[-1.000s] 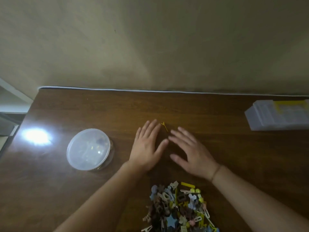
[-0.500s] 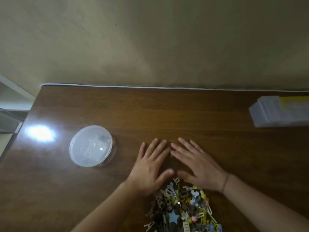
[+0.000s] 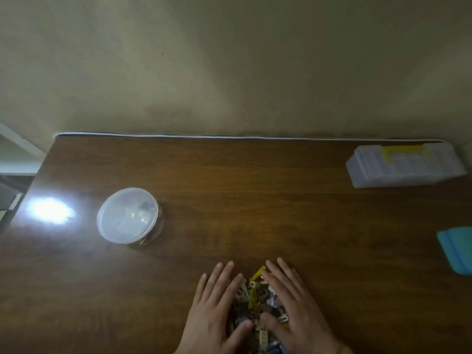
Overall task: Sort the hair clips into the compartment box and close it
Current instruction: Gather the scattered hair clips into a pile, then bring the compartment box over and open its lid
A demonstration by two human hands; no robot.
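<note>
Fingers of both hands lay straight and spread, holding nothing: the left hand [image 3: 217,312] and right hand [image 3: 293,307] rested palm-down on the table [image 3: 255,200], one on each side of a single heap of clips [image 3: 258,300], their inner edges touching it. The clips were too many and too tangled to count; yellow, brown and cream pieces showed between the hands. One box [image 3: 406,166], clear with a yellow latch and its lid down, sat at the far right corner, well apart from the heap. One round tub [image 3: 127,215] with a clear lid stood to the left, near a bright glare [image 3: 49,209]. One blue thing [image 3: 457,251] was cut off by the right edge. Bare wood lay between heap, tub and box. The near part of the heap and both wrists ran off the bottom edge. The tub's contents were blurred.
</note>
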